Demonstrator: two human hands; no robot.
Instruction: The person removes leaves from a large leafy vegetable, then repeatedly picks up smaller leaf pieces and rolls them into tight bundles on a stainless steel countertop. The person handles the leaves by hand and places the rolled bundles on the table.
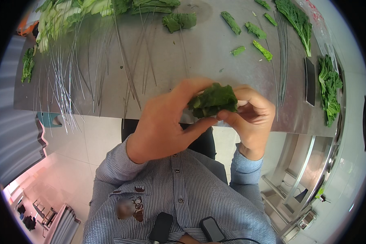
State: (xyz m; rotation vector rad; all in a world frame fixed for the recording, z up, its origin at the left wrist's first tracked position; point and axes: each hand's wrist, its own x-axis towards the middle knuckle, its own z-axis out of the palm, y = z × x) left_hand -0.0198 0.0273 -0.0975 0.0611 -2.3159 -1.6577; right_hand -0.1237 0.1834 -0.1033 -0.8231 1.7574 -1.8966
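Both my hands hold a bundled dark green leaf [215, 100] over the near edge of the steel table [201, 64]. My left hand [167, 122] grips its left side between thumb and fingers. My right hand [251, 113] pinches its right side, thumb at the lower edge. Thin metal skewers [65, 82] lie spread at the left, some jutting past the table edge, and a narrow bundle of skewers [282, 61] lies at the right. Several rolled leaf pieces [231, 23] lie at the upper right. A larger folded leaf [180, 22] lies beyond my hands.
A heap of leafy greens [88, 12] covers the far left. Leaves [329, 90] lie at the right edge, beside a dark flat object [310, 81], with a large leaf [296, 23] farther back. A clear plastic bag [320, 27] lies at the far right.
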